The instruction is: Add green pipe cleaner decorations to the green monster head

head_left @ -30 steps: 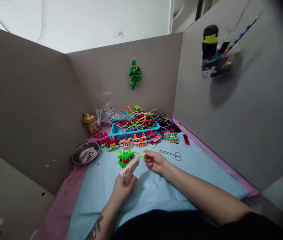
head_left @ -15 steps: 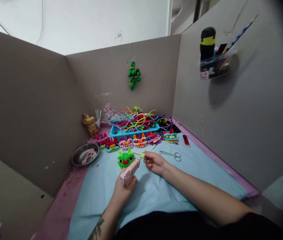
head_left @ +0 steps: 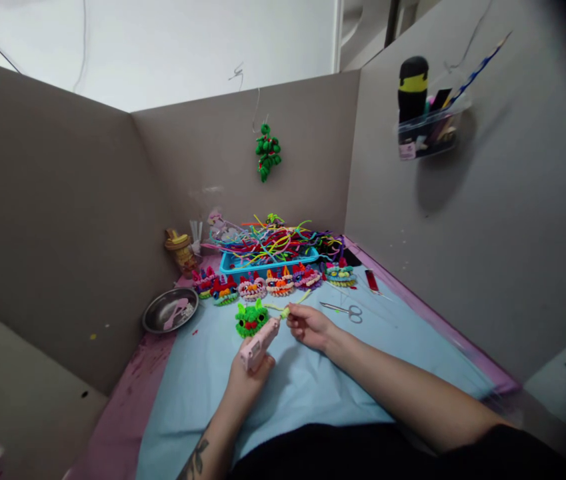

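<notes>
My left hand [head_left: 247, 383] is wrapped round a pink glue gun [head_left: 259, 343], whose nozzle points up and right. My right hand [head_left: 309, 325] pinches a pale yellow-green pipe-cleaner piece [head_left: 289, 309] right at the nozzle's tip. A green fuzzy figure with a red mouth [head_left: 251, 319] sits on the blue sheet [head_left: 283, 393] just left of the nozzle.
A row of several colourful fuzzy figures [head_left: 273, 281] lines the far side in front of a blue tray [head_left: 267, 263] heaped with pipe cleaners. Scissors [head_left: 343, 309] lie to the right, a metal dish [head_left: 171, 309] to the left. Grey cardboard walls [head_left: 53, 220] enclose the space.
Both hands and the glue gun have stayed nearly still; the view has shifted very slightly.
</notes>
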Available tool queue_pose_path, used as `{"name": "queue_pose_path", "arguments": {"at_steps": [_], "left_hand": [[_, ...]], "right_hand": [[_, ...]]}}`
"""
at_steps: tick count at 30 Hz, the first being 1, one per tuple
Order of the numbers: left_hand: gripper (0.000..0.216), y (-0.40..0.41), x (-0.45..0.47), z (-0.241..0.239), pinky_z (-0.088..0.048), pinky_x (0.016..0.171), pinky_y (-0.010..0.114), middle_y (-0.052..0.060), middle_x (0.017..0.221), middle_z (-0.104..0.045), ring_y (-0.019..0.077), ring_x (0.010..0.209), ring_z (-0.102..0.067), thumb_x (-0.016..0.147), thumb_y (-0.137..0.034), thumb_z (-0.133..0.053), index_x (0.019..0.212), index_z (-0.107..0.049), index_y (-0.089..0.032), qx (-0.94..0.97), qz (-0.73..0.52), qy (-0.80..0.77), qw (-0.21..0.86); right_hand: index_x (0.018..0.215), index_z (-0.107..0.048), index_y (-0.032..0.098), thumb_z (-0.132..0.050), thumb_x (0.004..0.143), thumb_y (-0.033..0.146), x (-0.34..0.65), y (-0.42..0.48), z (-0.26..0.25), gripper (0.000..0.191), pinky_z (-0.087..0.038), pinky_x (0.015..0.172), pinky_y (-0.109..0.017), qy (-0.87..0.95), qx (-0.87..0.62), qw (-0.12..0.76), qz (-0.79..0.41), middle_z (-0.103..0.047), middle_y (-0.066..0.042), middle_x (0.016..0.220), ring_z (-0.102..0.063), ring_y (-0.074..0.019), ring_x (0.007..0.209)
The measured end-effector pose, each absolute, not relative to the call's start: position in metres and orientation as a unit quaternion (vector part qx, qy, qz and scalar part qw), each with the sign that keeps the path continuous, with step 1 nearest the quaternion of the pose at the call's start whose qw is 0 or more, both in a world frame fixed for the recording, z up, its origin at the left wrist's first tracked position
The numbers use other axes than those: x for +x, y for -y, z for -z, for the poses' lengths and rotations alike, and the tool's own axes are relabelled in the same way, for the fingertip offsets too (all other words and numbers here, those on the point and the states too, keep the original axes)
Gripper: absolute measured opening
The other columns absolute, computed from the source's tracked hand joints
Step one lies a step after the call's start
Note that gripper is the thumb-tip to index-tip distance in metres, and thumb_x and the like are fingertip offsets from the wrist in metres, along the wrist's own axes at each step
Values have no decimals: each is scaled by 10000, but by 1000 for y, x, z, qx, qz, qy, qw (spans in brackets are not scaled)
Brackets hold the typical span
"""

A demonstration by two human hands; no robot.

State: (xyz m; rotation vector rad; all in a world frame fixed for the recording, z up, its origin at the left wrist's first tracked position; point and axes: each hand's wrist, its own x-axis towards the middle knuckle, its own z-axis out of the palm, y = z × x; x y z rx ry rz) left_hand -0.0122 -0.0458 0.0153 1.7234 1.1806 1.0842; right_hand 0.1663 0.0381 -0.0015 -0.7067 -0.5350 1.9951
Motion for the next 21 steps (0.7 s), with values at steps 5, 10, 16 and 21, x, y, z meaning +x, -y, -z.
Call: {"name": "queue_pose_path", "arguments": {"at_steps": [5, 10, 16, 21], "left_hand": [[557, 45, -13, -14, -461, 840, 351, 74, 1250, -542, 224, 979, -567, 710, -211, -524, 1265, -481, -206, 674, -423, -465, 388], [552, 44, -14, -11, -467, 827, 359, 87, 1251, -537, 233, 986, -564, 713, -226, -539, 1261, -484, -199, 682, -418, -462, 383], [548, 45, -13, -11, -467, 824, 361, 101, 1239, -544, 232, 975, -569, 714, -214, -534, 1259, -486, -177, 679, -412, -468, 387], [541, 44, -13, -13, -444, 880, 356, 86, 1276, -518, 241, 1079, -524, 714, -201, -529, 1254, -493, -193, 689, -416, -451, 385]], "right_hand": [[671, -490, 140, -714, 629, 174, 166, -39, 2, 230, -196, 348, -123, 217, -281, 460, -814, -468, 42, 508, -392, -40, 424], [672, -489, 143, -711, 639, 177, 166, -38, 2, 227, -185, 345, -130, 220, -286, 459, -812, -463, 45, 505, -383, -40, 421], [664, -482, 143, -700, 644, 167, 167, -39, 1, 220, -187, 345, -127, 206, -288, 460, -814, -463, 45, 498, -383, -40, 418], [677, -489, 149, -678, 667, 150, 167, -39, 1, 189, -184, 342, -130, 190, -275, 458, -824, -475, 43, 493, -375, -42, 410]]}}
